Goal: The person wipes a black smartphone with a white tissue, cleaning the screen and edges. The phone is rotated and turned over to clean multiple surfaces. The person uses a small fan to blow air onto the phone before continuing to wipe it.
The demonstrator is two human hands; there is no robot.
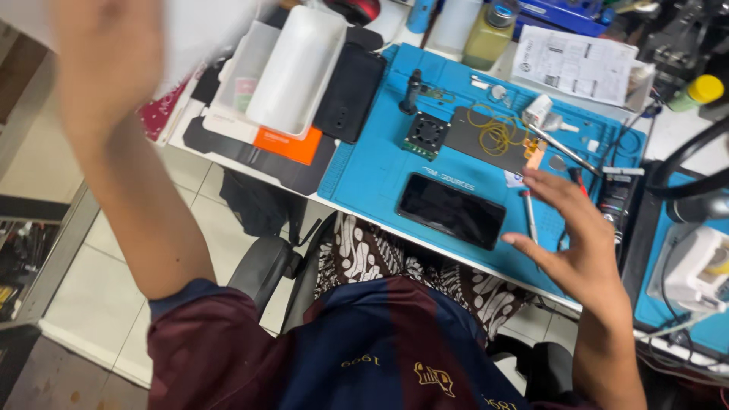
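Blue silicone work mat (364,171) is lying across the bench, and the right hand (571,239) is hovering over its near edge with the fingers spread wide apart, gripping nothing. Just to the inner side of that hand a black phone (451,210) is resting face up on the mat, not touched. Right under the fingertips a thin metal tool (529,216) is lying on the mat, and beyond them are sitting a pair of tweezers (560,146), a loop of yellow wire (493,130) on a dark plate, and a small square fan (426,134). The left hand (106,53) is raised high, well apart from the right and blurred, with a white sheet (205,30) behind it; whether it is clutching that sheet cannot be told. Beside the left forearm a white plastic tray (296,68) is sitting on an orange box (287,144), next to a dark phone case (349,93). Farther off a printed paper (573,64) is resting at the back.
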